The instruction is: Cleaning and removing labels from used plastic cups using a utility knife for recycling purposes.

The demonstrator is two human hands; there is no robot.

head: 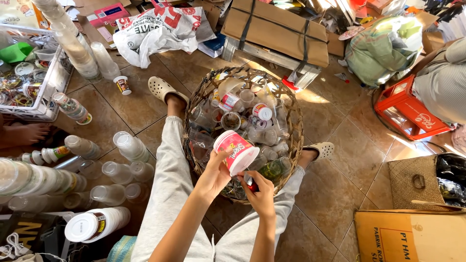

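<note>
A round paper cup with a pink printed label and a white rim is tilted above the near rim of the woven basket, gripped by the left hand. Inside the basket lie small cups with red-and-white labels. On the floor toward the far left stands a small cup with a dark printed band. A white sack with red and dark print lies crumpled at the far edge, beside a flat pink carton. A strapped brown cardboard bundle rests far centre. At the near right corner sits a brown printed carton. A stack of white cups with a yellow-black label lies near left.
</note>
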